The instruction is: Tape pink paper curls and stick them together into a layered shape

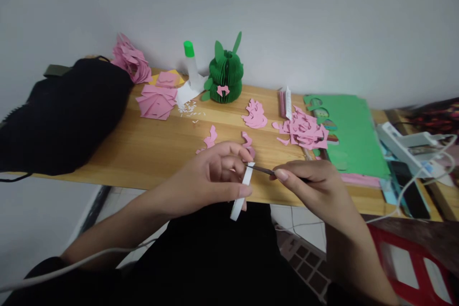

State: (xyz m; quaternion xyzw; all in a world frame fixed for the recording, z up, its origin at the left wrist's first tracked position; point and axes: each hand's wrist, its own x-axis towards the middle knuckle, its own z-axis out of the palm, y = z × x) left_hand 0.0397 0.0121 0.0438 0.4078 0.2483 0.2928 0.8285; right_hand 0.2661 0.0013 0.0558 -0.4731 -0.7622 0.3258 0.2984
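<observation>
My left hand [215,174] pinches a narrow white strip [237,205] between thumb and fingers, just over the table's front edge. In my right hand [311,186] is a thin, dark, pointed tool [262,169], whose tip meets the upper end of the strip. Whether the tool is tweezers or a blade cannot be made out. Beyond my hands lie two pink paper cut-outs [211,136], partly hidden by my left fingers. Further back stands a green pleated paper figure [225,76] with leaf-like ears and a small pink bow shape [223,90].
A glue stick [191,64] with a green cap stands by scattered white slivers [188,109]. Pink paper squares [158,103] and a black bag [79,114] are at left. Pink scraps [306,129], green sheets [355,129], a phone [409,189] and a white power strip [401,146] lie right.
</observation>
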